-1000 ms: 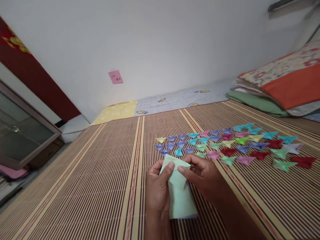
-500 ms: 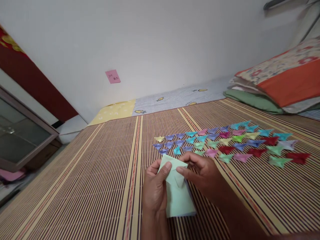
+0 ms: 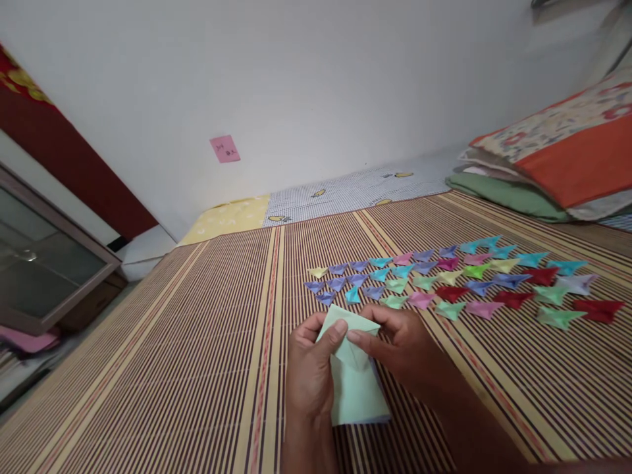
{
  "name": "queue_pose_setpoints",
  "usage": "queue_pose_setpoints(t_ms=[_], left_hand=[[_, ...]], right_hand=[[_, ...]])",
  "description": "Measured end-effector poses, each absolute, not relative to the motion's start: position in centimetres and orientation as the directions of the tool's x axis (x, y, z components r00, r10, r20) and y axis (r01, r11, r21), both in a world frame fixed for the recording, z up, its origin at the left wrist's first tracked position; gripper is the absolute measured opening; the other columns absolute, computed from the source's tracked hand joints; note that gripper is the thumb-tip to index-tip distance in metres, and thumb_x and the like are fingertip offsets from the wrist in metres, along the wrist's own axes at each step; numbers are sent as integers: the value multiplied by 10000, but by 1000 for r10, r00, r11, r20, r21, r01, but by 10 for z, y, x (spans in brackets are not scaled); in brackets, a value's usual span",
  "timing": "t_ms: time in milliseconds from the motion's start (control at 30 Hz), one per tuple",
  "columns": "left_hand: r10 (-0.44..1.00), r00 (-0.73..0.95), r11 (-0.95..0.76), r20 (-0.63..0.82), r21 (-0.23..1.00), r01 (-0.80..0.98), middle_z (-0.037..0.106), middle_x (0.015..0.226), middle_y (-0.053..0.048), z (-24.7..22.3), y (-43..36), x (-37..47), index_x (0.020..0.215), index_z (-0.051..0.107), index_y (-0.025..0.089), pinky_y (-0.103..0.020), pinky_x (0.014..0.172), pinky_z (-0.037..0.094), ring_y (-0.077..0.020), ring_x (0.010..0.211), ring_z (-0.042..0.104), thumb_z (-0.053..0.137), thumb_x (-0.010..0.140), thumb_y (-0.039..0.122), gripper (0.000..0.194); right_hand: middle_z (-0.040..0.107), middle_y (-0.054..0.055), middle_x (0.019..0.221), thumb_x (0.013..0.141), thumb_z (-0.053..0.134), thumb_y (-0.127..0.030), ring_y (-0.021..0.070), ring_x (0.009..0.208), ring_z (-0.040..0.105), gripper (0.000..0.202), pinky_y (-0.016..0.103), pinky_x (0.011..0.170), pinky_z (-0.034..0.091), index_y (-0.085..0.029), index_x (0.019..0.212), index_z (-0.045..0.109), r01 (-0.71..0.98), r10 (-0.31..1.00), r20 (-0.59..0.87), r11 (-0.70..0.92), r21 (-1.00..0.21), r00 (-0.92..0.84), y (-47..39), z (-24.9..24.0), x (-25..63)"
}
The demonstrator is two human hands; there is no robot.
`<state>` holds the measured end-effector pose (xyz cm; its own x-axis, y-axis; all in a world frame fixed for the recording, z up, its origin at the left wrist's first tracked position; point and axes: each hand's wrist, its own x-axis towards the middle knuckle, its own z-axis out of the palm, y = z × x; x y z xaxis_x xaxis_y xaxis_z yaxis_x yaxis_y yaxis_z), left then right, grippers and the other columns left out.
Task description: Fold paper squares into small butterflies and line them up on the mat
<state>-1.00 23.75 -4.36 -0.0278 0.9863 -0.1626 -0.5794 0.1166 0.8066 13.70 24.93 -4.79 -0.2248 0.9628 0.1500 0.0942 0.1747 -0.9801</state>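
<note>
Pale green paper [image 3: 358,392], folded at its top into a pointed flap, is held low in the middle of the head view. My left hand [image 3: 312,368] grips its left edge, thumb on top and fingers behind. My right hand [image 3: 402,342] pinches the upper right corner between thumb and fingers. Beneath the paper the layers look stacked, with a bluish lower edge. Just beyond my hands, several rows of small folded paper shapes in blue, green, pink, red and yellow lie on the striped mat [image 3: 222,355]; a dark red one [image 3: 598,309] is at the far right.
A floral and orange quilt [image 3: 582,164] lies on a green folded cloth [image 3: 508,195] at the back right. A pink note [image 3: 224,149] is stuck on the white wall. At the left stands a glass-fronted cabinet [image 3: 44,257]. Yellow patterned cloth [image 3: 227,217] lies along the wall.
The folded flap now lies flatter against the pale green paper, where a raised point stood before. Both hands still hold the paper. The view has shifted slightly.
</note>
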Motion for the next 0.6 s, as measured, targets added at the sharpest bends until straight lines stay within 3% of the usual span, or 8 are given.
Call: queue_pose_setpoints(t_ms=[200, 367, 467, 600], left_hand=[[986, -13, 129, -164, 820, -557, 725, 599, -30, -43, 238, -11, 706, 696, 131, -240, 510, 507, -133, 470, 622, 956, 589, 308, 335], [989, -14, 121, -148, 854, -507, 698, 582, -15, -48, 240, -17, 710, 672, 138, -236, 494, 480, -122, 449, 586, 928, 633, 342, 336], [993, -29, 96, -118, 912, -398, 682, 610, -8, -48, 239, -17, 735, 673, 138, -239, 514, 478, -123, 495, 579, 888, 691, 358, 310], [997, -52, 41, -50, 987, -155, 604, 618, 16, -44, 236, -12, 691, 647, 143, -217, 515, 413, -106, 544, 503, 830, 746, 358, 288]], right_hand=[[460, -44, 629, 910, 646, -494, 120, 586, 423, 379, 243, 520, 336, -181, 702, 598, 121, 958, 156, 189, -974, -240, 248, -48, 135], [576, -9, 631, 966, 572, -479, 139, 610, 522, 426, 256, 576, 406, -178, 669, 624, 102, 921, 143, 192, -976, -361, 251, -50, 151], [617, -1, 663, 986, 554, -458, 144, 637, 554, 405, 261, 615, 431, -182, 707, 653, 112, 919, 164, 217, -970, -359, 253, -51, 154], [638, -14, 728, 915, 670, -401, 150, 670, 566, 209, 251, 597, 431, -196, 902, 710, 76, 960, 209, 226, -971, -187, 253, -51, 142]])
